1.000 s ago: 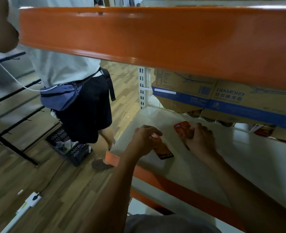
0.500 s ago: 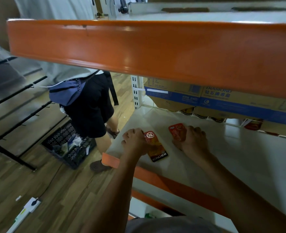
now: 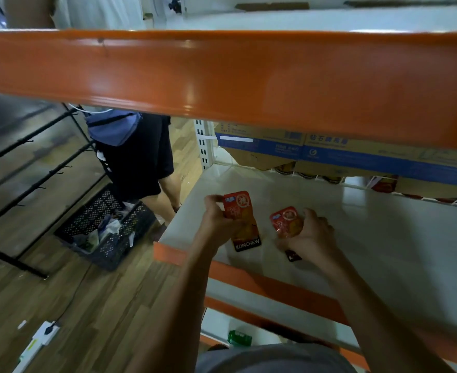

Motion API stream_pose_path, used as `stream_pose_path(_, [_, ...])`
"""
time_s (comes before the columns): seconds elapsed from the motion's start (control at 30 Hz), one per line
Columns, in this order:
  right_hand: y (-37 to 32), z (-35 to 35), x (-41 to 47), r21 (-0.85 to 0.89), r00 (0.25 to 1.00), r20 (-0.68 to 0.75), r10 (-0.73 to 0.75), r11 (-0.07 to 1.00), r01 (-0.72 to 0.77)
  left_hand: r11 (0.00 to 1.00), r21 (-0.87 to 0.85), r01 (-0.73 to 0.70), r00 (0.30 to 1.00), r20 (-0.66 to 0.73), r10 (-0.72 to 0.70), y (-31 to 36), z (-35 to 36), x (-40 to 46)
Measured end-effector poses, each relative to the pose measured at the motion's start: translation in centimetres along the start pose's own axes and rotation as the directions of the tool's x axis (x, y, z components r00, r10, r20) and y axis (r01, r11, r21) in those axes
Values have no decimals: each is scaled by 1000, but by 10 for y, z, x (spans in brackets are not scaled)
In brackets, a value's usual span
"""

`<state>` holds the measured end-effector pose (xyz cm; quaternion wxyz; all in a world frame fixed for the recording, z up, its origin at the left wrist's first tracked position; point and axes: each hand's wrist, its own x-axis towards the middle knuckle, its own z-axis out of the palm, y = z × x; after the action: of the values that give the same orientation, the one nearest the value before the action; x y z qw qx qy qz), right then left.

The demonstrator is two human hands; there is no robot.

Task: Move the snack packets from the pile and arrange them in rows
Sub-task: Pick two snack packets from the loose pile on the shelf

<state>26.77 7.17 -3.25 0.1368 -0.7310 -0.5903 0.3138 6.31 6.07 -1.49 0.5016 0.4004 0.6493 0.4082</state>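
Setting two red snack packets on the white shelf [image 3: 383, 251]: left hand [image 3: 216, 224] pinches the KONCHEW packet [image 3: 242, 222], right hand [image 3: 312, 234] grips another packet [image 3: 286, 220] (mostly covered). Next, prob: lay both flat, side by side.

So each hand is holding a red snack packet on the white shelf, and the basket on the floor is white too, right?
Not quite: the head view shows a dark perforated plastic basket, not white. The left hand and right hand do each hold a red snack packet on the white shelf.
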Motion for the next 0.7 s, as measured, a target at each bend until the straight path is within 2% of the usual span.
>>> stream_pose_path(0.17, [16,-9,-7,256,1000,-25,14,967,-7,995,-98,-18,995,95,28,4,9,-9])
stream_pose_path(0.33, [37,-31,-17,542,998,-25,49,840,-27,984,-172,39,980,198,-4,6,19,-16])
stream_pose_path(0.5, [62,-62,-40,688,994,-75,81,726,-7,981,-193,33,951,308,29,8,42,-22])
stream_pose_path(0.63, [90,-81,-65,727,985,-124,120,686,8,992,-129,1,906,420,53,12,76,-31])
stream_pose_path(0.7, [105,-90,-78,710,976,-170,137,704,26,997,-77,-19,883,467,53,15,96,-38])
